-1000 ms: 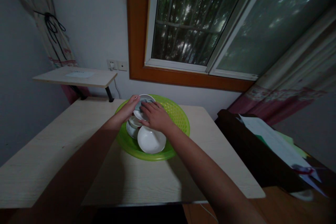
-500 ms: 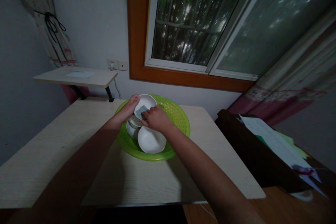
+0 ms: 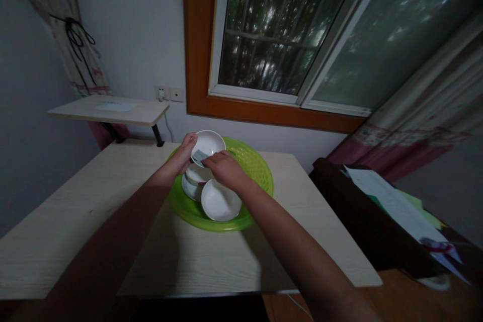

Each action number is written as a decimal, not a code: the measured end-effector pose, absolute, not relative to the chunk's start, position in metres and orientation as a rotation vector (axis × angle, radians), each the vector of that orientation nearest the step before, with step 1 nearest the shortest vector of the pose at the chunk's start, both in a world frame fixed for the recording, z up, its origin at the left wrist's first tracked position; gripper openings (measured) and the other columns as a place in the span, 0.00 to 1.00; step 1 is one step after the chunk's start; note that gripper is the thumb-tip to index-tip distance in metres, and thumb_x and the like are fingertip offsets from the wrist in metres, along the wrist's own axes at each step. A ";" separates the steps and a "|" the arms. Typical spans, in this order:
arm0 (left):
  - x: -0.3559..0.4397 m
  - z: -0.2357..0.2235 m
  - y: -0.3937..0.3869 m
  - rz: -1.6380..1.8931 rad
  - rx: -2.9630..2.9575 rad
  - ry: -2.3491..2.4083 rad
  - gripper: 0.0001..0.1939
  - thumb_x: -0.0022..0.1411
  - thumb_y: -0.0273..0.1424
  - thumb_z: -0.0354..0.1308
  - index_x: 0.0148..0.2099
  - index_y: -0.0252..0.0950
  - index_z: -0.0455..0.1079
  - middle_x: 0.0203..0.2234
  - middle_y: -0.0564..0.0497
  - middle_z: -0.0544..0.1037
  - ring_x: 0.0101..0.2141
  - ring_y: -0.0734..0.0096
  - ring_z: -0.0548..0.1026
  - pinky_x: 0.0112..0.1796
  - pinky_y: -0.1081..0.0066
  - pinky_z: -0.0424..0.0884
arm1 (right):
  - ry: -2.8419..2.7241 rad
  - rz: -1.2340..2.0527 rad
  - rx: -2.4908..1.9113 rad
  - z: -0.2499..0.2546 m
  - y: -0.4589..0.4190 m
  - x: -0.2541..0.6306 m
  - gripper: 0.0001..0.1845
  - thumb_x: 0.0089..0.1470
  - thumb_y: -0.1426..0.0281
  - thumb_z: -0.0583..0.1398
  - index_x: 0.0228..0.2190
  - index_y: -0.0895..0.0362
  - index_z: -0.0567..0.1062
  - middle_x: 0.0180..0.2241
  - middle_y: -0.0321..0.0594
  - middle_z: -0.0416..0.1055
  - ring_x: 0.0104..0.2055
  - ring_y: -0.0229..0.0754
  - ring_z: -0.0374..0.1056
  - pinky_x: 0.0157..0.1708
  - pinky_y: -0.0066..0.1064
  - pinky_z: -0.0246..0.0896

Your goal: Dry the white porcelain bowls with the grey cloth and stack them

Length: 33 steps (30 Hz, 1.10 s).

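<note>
Left hand [image 3: 183, 154] grasping a white bowl [image 3: 210, 142] by its left rim, the bowl tilted above the far left edge of the basket [image 3: 260, 167]; right hand [image 3: 225, 167] pinching a grey cloth [image 3: 200, 156] against the bowl's inside. Beneath, stacked bowls [image 3: 192, 190] lie toward the basket's left edge, a second bowl [image 3: 221, 202] toward its near edge. The basket rests by the far edge of the worktop [image 3: 320, 231]; a shelf [image 3: 113, 110] stands at the far left corner.

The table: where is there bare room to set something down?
Bare tabletop lies left of the green basket, near the raised shelf; right of the basket; and in front, between the forearms. Crowded: basket's left and middle, where left hand, right hand and white bowls cluster.
</note>
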<state>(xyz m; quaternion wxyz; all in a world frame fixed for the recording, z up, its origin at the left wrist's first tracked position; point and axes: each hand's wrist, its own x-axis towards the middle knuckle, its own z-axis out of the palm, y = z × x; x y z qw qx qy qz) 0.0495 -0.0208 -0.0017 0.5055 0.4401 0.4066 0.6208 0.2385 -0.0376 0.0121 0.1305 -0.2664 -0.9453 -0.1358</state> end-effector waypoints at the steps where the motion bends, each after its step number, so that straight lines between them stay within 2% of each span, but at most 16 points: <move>1: 0.049 0.000 -0.021 1.511 1.038 0.974 0.18 0.64 0.44 0.58 0.51 0.41 0.65 0.37 0.50 0.73 0.33 0.70 0.72 0.30 0.73 0.68 | -2.740 -0.425 -0.772 0.015 -0.038 0.240 0.10 0.65 0.70 0.59 0.46 0.57 0.76 0.43 0.45 0.78 0.48 0.48 0.70 0.52 0.40 0.56; 4: 0.048 0.003 -0.021 1.529 1.026 0.942 0.19 0.62 0.43 0.60 0.51 0.41 0.64 0.37 0.51 0.74 0.32 0.69 0.72 0.31 0.72 0.68 | -2.720 -0.541 -0.744 0.022 -0.038 0.244 0.07 0.66 0.71 0.58 0.41 0.58 0.77 0.41 0.46 0.77 0.49 0.47 0.68 0.59 0.41 0.52; 9: 0.047 0.004 -0.022 1.450 1.127 0.851 0.18 0.62 0.43 0.59 0.49 0.38 0.66 0.38 0.48 0.76 0.35 0.66 0.74 0.35 0.69 0.70 | -2.673 -0.649 -0.744 0.026 -0.037 0.246 0.09 0.66 0.74 0.56 0.41 0.58 0.77 0.41 0.45 0.77 0.50 0.47 0.67 0.67 0.42 0.44; 14: 0.045 -0.002 -0.022 1.424 1.060 0.914 0.18 0.59 0.40 0.63 0.46 0.40 0.61 0.29 0.55 0.70 0.27 0.73 0.69 0.28 0.72 0.66 | -2.677 -0.640 -0.786 0.023 -0.037 0.245 0.08 0.65 0.73 0.57 0.41 0.59 0.77 0.41 0.46 0.77 0.51 0.48 0.67 0.67 0.41 0.46; 19: 0.047 -0.003 -0.020 1.453 1.024 0.968 0.18 0.61 0.39 0.61 0.49 0.42 0.59 0.28 0.55 0.70 0.25 0.73 0.69 0.26 0.73 0.65 | -2.672 -0.646 -0.844 0.020 -0.039 0.243 0.09 0.65 0.74 0.57 0.41 0.61 0.78 0.43 0.48 0.77 0.51 0.49 0.67 0.63 0.42 0.51; 25: 0.049 0.001 -0.021 1.467 1.120 0.921 0.23 0.66 0.39 0.56 0.60 0.42 0.62 0.42 0.47 0.76 0.33 0.70 0.74 0.33 0.71 0.70 | -2.749 -0.425 -0.855 0.013 -0.042 0.237 0.11 0.65 0.71 0.57 0.46 0.60 0.78 0.45 0.48 0.78 0.50 0.48 0.70 0.54 0.40 0.58; 29: 0.050 0.002 -0.023 1.411 1.155 0.912 0.27 0.67 0.41 0.55 0.66 0.44 0.59 0.47 0.45 0.76 0.37 0.67 0.76 0.37 0.69 0.71 | -2.748 -0.269 -0.790 0.011 -0.044 0.235 0.24 0.67 0.59 0.56 0.56 0.61 0.72 0.52 0.51 0.76 0.54 0.50 0.70 0.56 0.41 0.59; 33: 0.053 0.003 -0.027 1.437 1.204 0.943 0.24 0.67 0.40 0.55 0.63 0.44 0.63 0.55 0.45 0.73 0.46 0.65 0.75 0.44 0.68 0.72 | -2.757 -0.150 -0.724 0.009 -0.047 0.235 0.35 0.67 0.52 0.52 0.65 0.63 0.61 0.64 0.54 0.64 0.64 0.50 0.63 0.63 0.40 0.56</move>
